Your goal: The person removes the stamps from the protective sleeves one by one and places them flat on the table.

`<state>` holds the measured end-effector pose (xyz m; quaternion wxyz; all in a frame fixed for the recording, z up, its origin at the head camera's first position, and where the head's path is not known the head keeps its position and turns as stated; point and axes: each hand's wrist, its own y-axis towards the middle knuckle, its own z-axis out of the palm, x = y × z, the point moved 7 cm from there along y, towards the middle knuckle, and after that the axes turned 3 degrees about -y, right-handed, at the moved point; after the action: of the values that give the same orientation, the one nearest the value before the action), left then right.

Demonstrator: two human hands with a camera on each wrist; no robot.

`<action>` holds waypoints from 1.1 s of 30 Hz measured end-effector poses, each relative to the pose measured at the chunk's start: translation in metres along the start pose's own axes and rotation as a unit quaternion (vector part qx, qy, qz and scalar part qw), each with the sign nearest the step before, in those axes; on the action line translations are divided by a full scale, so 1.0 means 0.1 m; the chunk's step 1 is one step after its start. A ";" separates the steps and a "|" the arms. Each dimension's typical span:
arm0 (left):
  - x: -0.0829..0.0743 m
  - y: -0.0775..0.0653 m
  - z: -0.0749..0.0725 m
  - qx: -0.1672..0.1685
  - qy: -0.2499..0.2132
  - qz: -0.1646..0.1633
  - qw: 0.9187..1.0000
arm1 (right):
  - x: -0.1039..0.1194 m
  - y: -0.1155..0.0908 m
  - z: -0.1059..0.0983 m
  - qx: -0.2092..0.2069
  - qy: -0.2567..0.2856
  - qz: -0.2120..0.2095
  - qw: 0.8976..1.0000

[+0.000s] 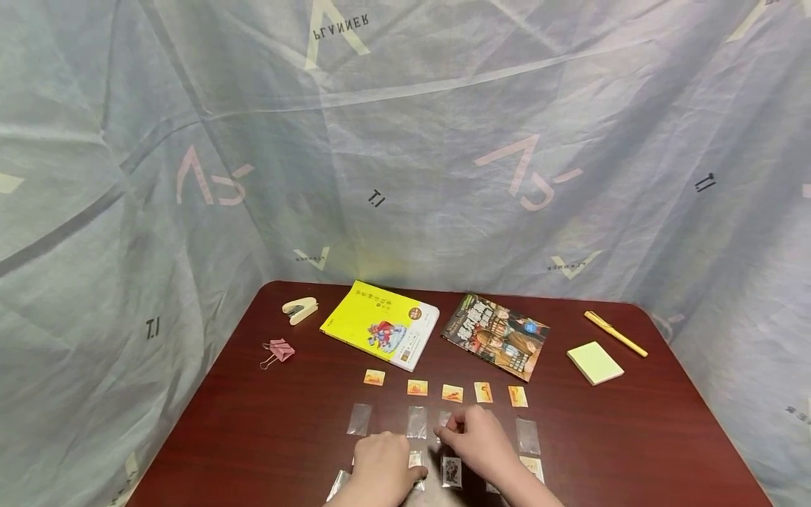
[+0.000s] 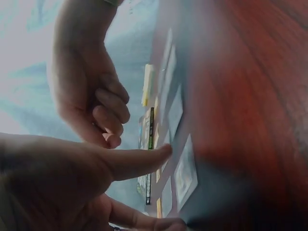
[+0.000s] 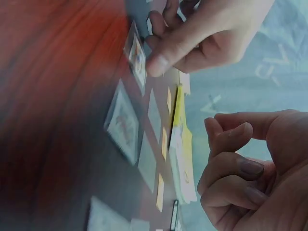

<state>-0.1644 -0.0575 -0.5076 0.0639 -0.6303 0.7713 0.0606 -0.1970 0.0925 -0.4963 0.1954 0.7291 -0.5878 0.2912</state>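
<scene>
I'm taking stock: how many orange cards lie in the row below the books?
5 in the head view, left to right: first card, second card below the yellow book; third card, fourth card, fifth card below the dark book. None in this row looks hidden.

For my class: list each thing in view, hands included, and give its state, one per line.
Left hand: thumb outstretched
Right hand: fingers curled, nothing visibly held
Sleeve between the hands: picture inside
Farther clear sleeves: apparently empty
Picture cards: loose, in a row
Yellow book: closed, flat
Dark book: closed, flat
Pen: lying down, apparently capped
Sticky notes: stacked
Stapler: apparently on its side
Clip: clamping nothing visible
Cloth backdrop: creased
</scene>
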 end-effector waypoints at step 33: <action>-0.23 0.01 -0.05 -0.052 -0.032 0.077 0.995 | -0.33 -0.14 -0.11 -0.023 0.033 0.043 0.998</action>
<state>-0.1607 -0.0366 -0.4983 0.0510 -0.5697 0.8106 0.1257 -0.1905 0.1276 -0.5086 0.2182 0.6884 -0.6185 0.3098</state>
